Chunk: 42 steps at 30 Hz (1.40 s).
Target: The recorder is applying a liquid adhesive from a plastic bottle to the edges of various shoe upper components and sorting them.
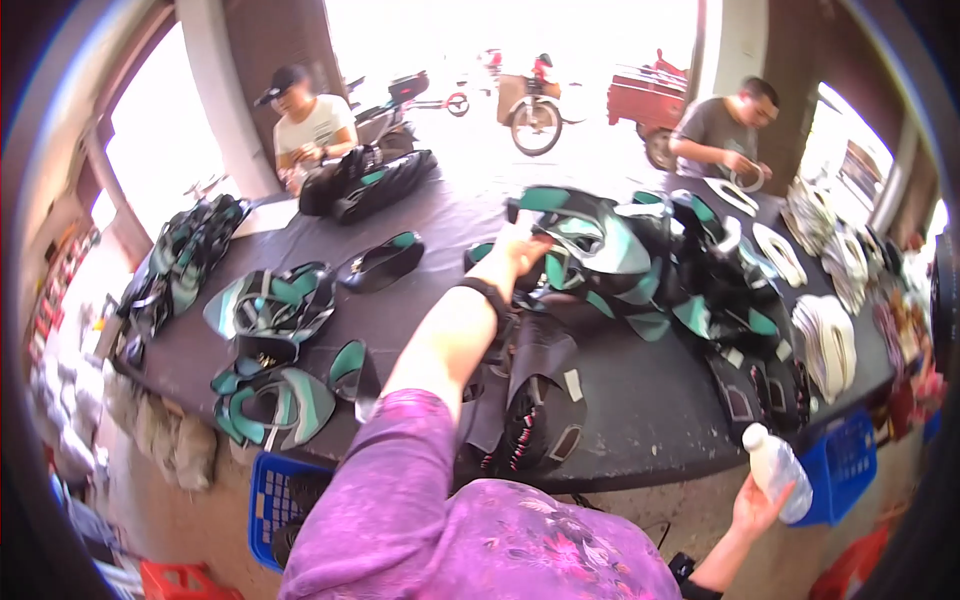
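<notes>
View from the head over a dark table (640, 400) spread with black and green shoe parts. The left hand (522, 248), below a dark wristband (484, 296), is extended across the table to the left side of a large pile of shoe parts (600, 240); its fingers are partly hidden, and whether they grip a piece cannot be told. The right hand (757, 508) is closed around a bottle (772, 472), white at the top and translucent below, held tilted just off the table's near right edge, beside a blue basket (846, 465). Left of the outstretched arm lie a single black shoe piece (385, 262) with a green lining, and 2 looser clusters, the farther (275, 305) just above the nearer (280, 405). A long black bundle (375, 190) rests near the far edge; a stack of white strips (828, 345) lies at the right. A 2nd blue basket (264, 510) stands below the near left edge. Across the table are 2 co-workers: at left, a person in a dark cap (287, 80); at right, a person in a grey top (708, 130), handling a pale loop (746, 180).
</notes>
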Tool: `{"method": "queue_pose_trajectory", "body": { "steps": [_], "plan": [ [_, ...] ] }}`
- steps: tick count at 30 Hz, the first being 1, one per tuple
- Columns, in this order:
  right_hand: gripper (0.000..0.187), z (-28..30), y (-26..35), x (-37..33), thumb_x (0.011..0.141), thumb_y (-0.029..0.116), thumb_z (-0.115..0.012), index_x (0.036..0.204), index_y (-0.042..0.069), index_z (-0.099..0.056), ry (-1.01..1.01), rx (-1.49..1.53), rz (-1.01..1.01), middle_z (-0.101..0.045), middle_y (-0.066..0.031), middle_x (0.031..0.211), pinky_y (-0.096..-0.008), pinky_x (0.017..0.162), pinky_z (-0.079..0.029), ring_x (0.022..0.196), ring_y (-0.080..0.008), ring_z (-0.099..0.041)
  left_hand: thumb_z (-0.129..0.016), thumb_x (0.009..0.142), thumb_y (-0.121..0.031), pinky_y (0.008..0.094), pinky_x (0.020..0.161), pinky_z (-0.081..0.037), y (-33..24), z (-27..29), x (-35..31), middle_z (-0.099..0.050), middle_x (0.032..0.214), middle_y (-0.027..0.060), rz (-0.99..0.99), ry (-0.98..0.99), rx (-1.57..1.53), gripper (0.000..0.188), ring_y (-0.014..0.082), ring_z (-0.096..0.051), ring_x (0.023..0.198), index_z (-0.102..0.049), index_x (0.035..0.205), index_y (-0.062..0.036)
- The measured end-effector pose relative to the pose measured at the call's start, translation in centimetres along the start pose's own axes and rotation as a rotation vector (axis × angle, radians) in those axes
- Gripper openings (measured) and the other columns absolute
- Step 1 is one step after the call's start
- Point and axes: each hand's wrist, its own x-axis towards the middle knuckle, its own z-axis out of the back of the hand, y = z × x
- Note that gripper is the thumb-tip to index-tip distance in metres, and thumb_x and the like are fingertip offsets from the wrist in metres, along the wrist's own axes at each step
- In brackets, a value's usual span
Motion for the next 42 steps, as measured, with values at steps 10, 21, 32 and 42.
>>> {"method": "queue_pose_trajectory", "body": {
  "steps": [10, 21, 32, 42],
  "plan": [
    [0.047, -2.6, -6.2, 1.2, 0.073, 0.022, -0.054, 0.109, -0.002, -0.037, 0.01, -0.13, -0.283, -0.043, -0.0124, 0.11, -0.035, 0.087, -0.033, 0.102, -0.0237, -0.041, -0.051, 0.072, -0.017, 0.0293, 0.073, -0.04, -3.7, 8.8, -12.0, -0.047, 0.098, 0.0134, 0.009, 0.047, 0.913, 0.044, 0.0188, -0.048, 0.086, -0.035, 0.11, -0.0004],
    [0.041, -7.3, -18.4, 0.7, 0.075, 0.021, -0.051, 0.109, 0.001, -0.039, 0.134, -0.135, -0.697, -0.043, -0.0127, 0.111, -0.0396, 0.088, -0.03, 0.104, -0.0252, -0.039, -0.053, 0.07, -0.029, 0.0295, 0.07, -0.041, -8.9, 28.9, -29.6, -0.054, 0.084, 0.0123, 0.014, -0.767, 1.498, 0.038, 0.0213, -0.053, 0.077, -0.048, 0.095, -0.0021],
    [0.04, -7.3, -19.3, -1.1, 0.073, 0.019, -0.053, 0.107, 0.001, -0.04, 0.102, -0.134, -0.75, -0.044, -0.0123, 0.109, -0.0406, 0.088, -0.031, 0.103, -0.0254, -0.04, -0.059, 0.064, -0.032, 0.035, 0.075, -0.039, -6.6, 27.0, -25.3, -0.045, 0.091, 0.0132, -0.149, -0.752, 2.042, 0.047, 0.0276, -0.044, 0.09, -0.041, 0.099, -0.007],
    [0.039, -5.1, -13.8, -1.3, 0.073, 0.02, -0.053, 0.106, 0.002, -0.042, 0.027, -0.141, -0.547, -0.045, -0.012, 0.108, -0.0407, 0.088, -0.031, 0.102, -0.0253, -0.041, -0.05, 0.066, -0.017, 0.0335, 0.068, -0.043, -11.2, 25.8, -21.2, -0.056, 0.085, 0.0119, 0.119, -0.57, 2.176, 0.022, 0.0259, -0.054, 0.08, -0.056, 0.082, -0.0044]
  ]
}}
